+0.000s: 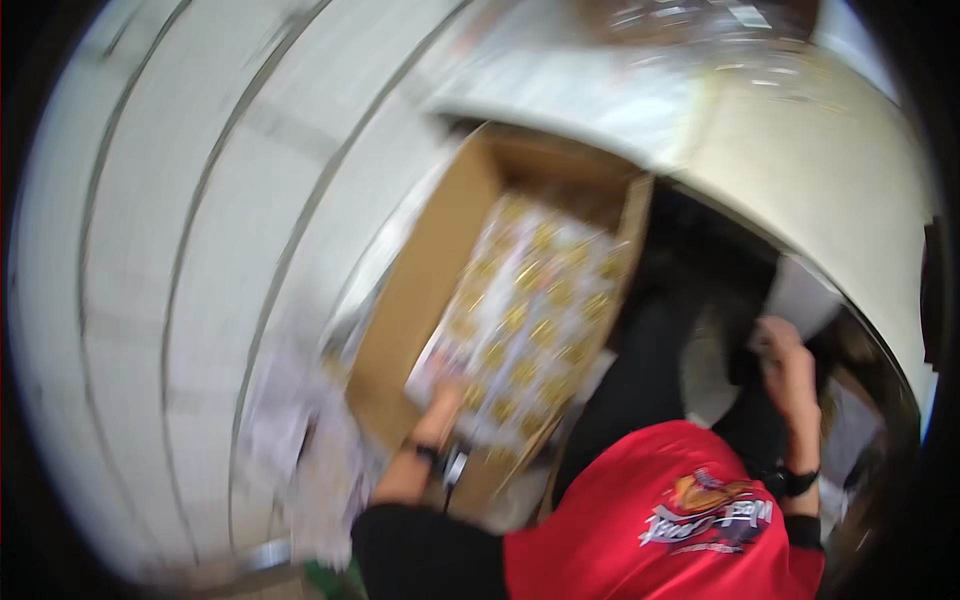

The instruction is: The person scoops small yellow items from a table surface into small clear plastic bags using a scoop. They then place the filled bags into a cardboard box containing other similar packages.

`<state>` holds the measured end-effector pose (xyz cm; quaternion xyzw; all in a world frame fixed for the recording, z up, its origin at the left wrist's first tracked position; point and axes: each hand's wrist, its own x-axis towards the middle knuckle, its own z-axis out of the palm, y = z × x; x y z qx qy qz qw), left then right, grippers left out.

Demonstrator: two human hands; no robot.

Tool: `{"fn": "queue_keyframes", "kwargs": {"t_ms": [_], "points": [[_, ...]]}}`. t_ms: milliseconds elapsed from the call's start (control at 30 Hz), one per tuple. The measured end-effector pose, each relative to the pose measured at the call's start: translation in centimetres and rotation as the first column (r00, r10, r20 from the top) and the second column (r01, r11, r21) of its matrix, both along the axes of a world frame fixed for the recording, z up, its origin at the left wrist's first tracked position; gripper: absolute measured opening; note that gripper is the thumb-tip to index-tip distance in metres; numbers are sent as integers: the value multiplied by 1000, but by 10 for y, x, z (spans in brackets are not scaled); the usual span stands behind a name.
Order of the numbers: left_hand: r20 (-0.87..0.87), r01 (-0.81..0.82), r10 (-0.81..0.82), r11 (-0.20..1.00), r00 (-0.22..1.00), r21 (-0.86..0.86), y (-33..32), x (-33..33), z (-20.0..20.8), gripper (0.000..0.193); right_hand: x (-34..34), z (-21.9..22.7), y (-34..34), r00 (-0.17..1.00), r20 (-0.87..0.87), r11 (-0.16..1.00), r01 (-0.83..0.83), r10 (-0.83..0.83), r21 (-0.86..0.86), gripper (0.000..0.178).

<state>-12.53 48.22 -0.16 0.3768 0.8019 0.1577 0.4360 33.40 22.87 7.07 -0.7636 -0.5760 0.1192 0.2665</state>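
A tall open cardboard box [400, 310] stands to my left, holding several rows of small pieces with round gold tops [515, 318] and white sides. My left hand [448, 390] reaches into the box's near left part, at the edge of these rows. Blur smears its fingers, so I cannot see whether they grip anything. Over on the right, by the table edge, my right hand [788, 360] is closed on the lower corner of a flat white sheet [803, 298]. Whether it is paper or card is not clear.
A pale table [830, 180] curves along the right, with clear plastic wrapping [725, 45] at its far end. Crumpled whitish plastic [315, 450] lies left of the box. Light floor tiles [230, 200] stretch left. My legs [640, 370] are beside the box, in dark trousers.
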Motion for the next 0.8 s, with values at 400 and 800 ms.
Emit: {"fn": "queue_keyframes", "kwargs": {"t_ms": [400,800], "points": [[-46,565,-661,601,749,565,38,145,122,26,328,24,-32,564,272,626,715,-780,311,47],[-479,713,-869,-258,124,652,107,604,120,37,369,56,115,686,416,516,726,-597,-455,73]]}}
